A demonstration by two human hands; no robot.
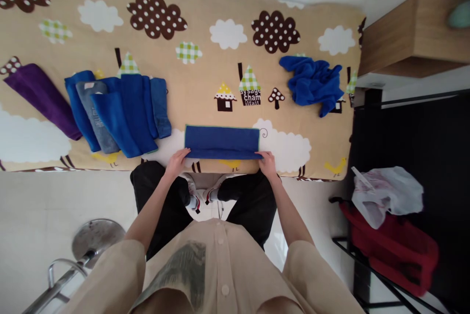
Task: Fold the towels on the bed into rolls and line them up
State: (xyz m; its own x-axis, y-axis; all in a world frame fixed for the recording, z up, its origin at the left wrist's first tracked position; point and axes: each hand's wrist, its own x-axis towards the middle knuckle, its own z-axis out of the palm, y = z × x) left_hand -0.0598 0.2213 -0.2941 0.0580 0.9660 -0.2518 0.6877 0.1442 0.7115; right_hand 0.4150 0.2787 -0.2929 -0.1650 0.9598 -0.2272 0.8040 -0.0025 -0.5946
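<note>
A blue towel (222, 141) lies folded into a long flat strip on the patterned bedspread, close to its near edge. My left hand (178, 161) pinches the strip's near left corner. At the near right corner, my right hand (267, 161) grips the cloth between thumb and fingers. To the right, farther back, lies a crumpled blue towel (314, 83). On the left, several rolled or folded blue towels (128, 113) rest side by side, with a grey-blue one (97, 118) among them. Beyond these lies a purple rolled towel (43, 100).
The beige bedspread (198, 93) has clouds, trees and houses printed on it. A wooden box shelf (414, 35) stands at the back right. Below it are a white plastic bag (392, 191) and a red bag (396, 250). A round metal stool base (97, 238) is at lower left.
</note>
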